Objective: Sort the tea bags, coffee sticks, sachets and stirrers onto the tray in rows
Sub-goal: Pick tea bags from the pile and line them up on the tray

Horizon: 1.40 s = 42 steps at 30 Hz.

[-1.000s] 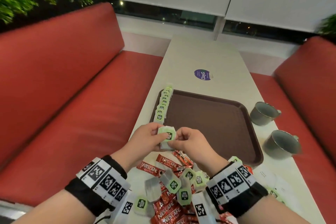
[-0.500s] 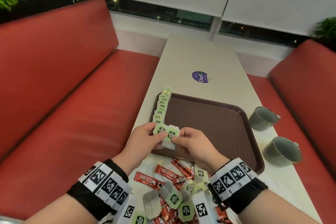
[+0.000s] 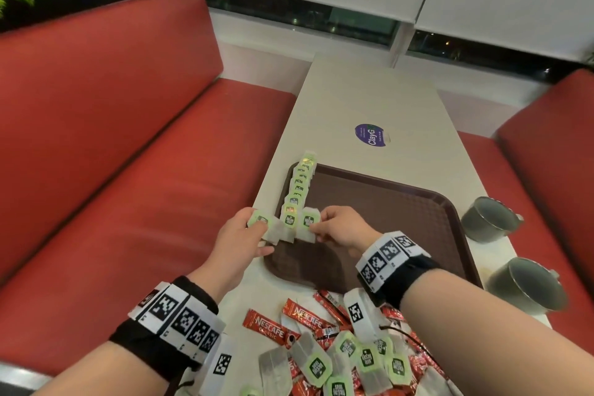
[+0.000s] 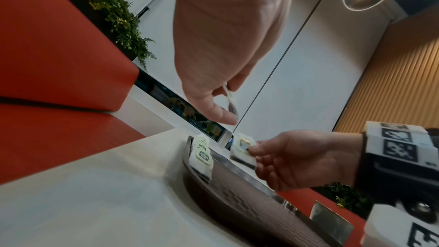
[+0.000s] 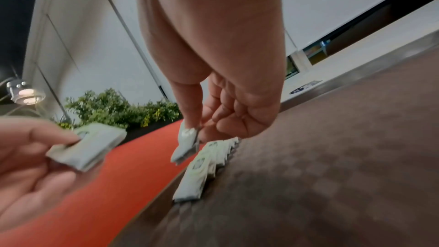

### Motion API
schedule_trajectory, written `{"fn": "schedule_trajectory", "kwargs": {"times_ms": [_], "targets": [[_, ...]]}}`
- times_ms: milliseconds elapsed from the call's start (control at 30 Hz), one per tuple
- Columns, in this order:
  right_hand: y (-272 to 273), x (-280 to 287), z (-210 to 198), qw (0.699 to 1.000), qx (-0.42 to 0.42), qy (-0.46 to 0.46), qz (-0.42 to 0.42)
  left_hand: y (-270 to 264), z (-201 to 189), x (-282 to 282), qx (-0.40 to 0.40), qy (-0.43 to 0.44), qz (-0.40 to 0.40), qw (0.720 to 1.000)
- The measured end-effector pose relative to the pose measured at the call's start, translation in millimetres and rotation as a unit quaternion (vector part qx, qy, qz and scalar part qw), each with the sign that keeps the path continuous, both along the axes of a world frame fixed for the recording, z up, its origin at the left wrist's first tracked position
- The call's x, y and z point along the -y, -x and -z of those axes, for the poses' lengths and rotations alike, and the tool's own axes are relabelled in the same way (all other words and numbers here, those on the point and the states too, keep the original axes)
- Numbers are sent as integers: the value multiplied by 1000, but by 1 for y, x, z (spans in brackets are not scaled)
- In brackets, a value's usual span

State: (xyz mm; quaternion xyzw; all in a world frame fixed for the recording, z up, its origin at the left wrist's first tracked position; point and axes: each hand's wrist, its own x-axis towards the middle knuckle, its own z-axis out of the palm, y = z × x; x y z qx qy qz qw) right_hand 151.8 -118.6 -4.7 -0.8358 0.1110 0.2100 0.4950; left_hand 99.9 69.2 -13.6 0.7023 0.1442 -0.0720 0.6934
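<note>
A row of green-tagged tea bags [image 3: 299,185] lies along the left edge of the brown tray [image 3: 395,222]. My left hand [image 3: 262,230] pinches a tea bag [image 3: 264,224] just outside the tray's left rim. To its right, my right hand [image 3: 316,228] pinches another tea bag [image 3: 308,224] by its tag, above the near end of the row. The left wrist view shows the right hand [image 4: 251,150] with its tea bag [image 4: 242,147] over the tray rim [image 4: 240,174]. In the right wrist view the pinched tea bag [image 5: 187,144] hangs above the row [image 5: 204,164].
A loose pile of red coffee sticks [image 3: 273,326] and more tea bags [image 3: 353,360] lies on the white table [image 3: 369,96] near me. Two grey cups [image 3: 488,219] [image 3: 527,286] stand right of the tray. Red bench seats [image 3: 135,170] flank the table.
Both hands moved forward to the tray's near left corner and drew apart. The tea bags held together before are now split, one in each hand.
</note>
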Motion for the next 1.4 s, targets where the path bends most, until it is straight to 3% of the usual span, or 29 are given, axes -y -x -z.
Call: {"fn": "schedule_trajectory", "kwargs": {"times_ms": [100, 300, 533, 700, 833, 933, 1033, 1233, 1400], "targets": [[-7, -18, 15, 998, -47, 13, -41, 3, 4, -2, 6, -10, 7, 1000], [-14, -35, 25, 995, -91, 29, -37, 6, 10, -7, 15, -60, 10, 998], [-14, -37, 29, 996, -82, 13, -33, 7, 10, -8, 37, -110, 0, 993], [-8, -26, 20, 1000, 2, 10, -6, 3, 7, -9, 52, -151, 12, 987], [6, -25, 10, 995, 71, -33, -68, 0, 6, -6, 63, -212, 45, 974], [18, -28, 1, 981, 107, 39, -155, 0, 4, 1, 71, -234, 76, 967], [23, -31, 7, 975, 143, 76, -151, 0, 2, 7, 86, -257, 96, 958], [22, -28, 25, 998, 49, -11, -33, 1, 1, -1, 76, -214, 66, 972], [14, -27, 31, 999, -36, 14, -12, 3, 7, -11, 72, -220, 58, 971]]}}
